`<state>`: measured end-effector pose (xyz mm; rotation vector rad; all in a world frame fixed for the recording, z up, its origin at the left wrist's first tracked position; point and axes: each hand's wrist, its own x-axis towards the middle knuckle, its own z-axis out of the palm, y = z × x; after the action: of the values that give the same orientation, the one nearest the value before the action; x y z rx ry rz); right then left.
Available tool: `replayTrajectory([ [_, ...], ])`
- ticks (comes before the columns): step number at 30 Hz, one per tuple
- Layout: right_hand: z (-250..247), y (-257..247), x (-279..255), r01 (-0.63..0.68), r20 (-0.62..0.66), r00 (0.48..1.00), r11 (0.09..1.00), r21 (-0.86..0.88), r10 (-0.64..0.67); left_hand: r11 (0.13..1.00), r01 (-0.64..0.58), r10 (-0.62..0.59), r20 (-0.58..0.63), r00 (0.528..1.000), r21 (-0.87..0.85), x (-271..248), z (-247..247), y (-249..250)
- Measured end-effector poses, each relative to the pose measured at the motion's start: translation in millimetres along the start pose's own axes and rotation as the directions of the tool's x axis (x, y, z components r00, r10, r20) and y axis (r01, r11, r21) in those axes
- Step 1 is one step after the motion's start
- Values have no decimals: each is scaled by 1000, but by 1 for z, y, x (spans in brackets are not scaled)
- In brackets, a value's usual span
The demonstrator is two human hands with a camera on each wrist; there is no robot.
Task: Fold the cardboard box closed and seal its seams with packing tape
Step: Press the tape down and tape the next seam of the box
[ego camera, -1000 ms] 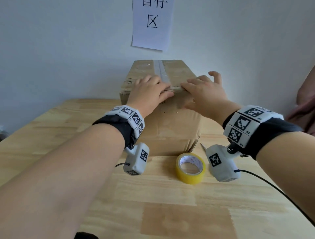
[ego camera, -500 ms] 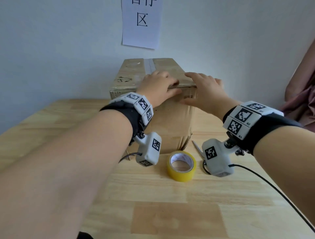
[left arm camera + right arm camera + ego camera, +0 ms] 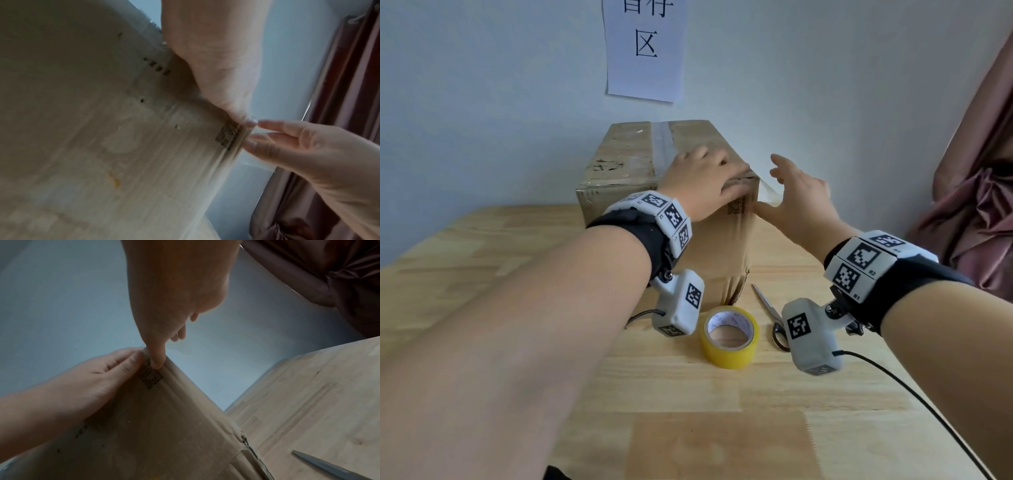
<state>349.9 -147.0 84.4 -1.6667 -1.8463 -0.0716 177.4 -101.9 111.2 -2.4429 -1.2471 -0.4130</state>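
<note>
The brown cardboard box stands closed on the wooden table against the wall, with a clear tape strip along its top seam. My left hand lies on the near right top corner, fingers flat over the edge. My right hand is beside that corner with fingers spread; its thumb presses the box edge above a printed code square. A loose clear tape end sticks out past the corner. The yellow tape roll lies in front of the box.
Scissors lie on the table right of the roll, close to the box's front corner. A paper sign hangs on the wall above. A pink curtain hangs at the right. A black cable trails from my right wrist.
Both hands slid from the middle of the near top edge to its right corner. My right hand left the top and came round the side. The scissors came into view.
</note>
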Motion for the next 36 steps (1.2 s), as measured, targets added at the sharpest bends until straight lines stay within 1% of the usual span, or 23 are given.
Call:
replayTrajectory([
  [2, 0, 2, -4, 1, 6, 1000, 1000, -7, -1, 998, 20, -19, -10, 1000, 61, -2, 4, 2],
  [4, 1, 5, -7, 9, 7, 1000, 1000, -30, -8, 997, 28, -26, -21, 999, 70, -2, 4, 4],
  [7, 1, 6, -10, 11, -12, 1000, 998, -56, -12, 999, 30, -30, -2, 1000, 29, 2, 0, 5],
  [11, 3, 5, -9, -14, -84, 996, 1000, -20, 12, 999, 18, -18, 25, 1000, -28, 4, 0, 5],
  [14, 8, 9, -8, -36, -91, 995, 995, -92, 28, 995, 50, -46, 44, 998, -92, 8, -2, 5],
  [19, 10, 18, -14, -38, -97, 995, 995, -89, 29, 995, 58, -54, 50, 997, -84, 14, -1, 8],
  [21, 13, 15, -17, -29, -92, 995, 998, -56, 24, 995, 57, -54, 38, 998, -87, 13, 0, 8],
  [24, 25, 6, -21, -18, -123, 992, 1000, 26, 21, 993, 62, -60, 28, 998, -96, 13, 1, 7],
  [27, 38, -3, -25, -46, -156, 985, 989, 138, 68, 993, 68, -67, 16, 998, -99, 13, 2, 8],
  [29, 41, -5, -30, -39, -160, 984, 976, 216, 75, 993, 77, -77, 4, 997, -87, 14, 2, 10],
  [30, 40, -4, -33, -30, -145, 987, 961, 274, 72, 993, 84, -84, -4, 996, -86, 16, 2, 12],
  [32, 31, 0, -36, -49, -63, 995, 934, 354, 76, 991, 93, -94, -9, 996, -93, 19, 1, 16],
  [34, 17, 10, -31, -72, 9, 997, 927, 367, 74, 991, 91, -92, 0, 996, -98, 21, 1, 17],
  [36, 3, 19, -18, -89, 20, 996, 913, 397, 88, 991, 73, -73, 2, 997, -110, 20, 1, 16],
])
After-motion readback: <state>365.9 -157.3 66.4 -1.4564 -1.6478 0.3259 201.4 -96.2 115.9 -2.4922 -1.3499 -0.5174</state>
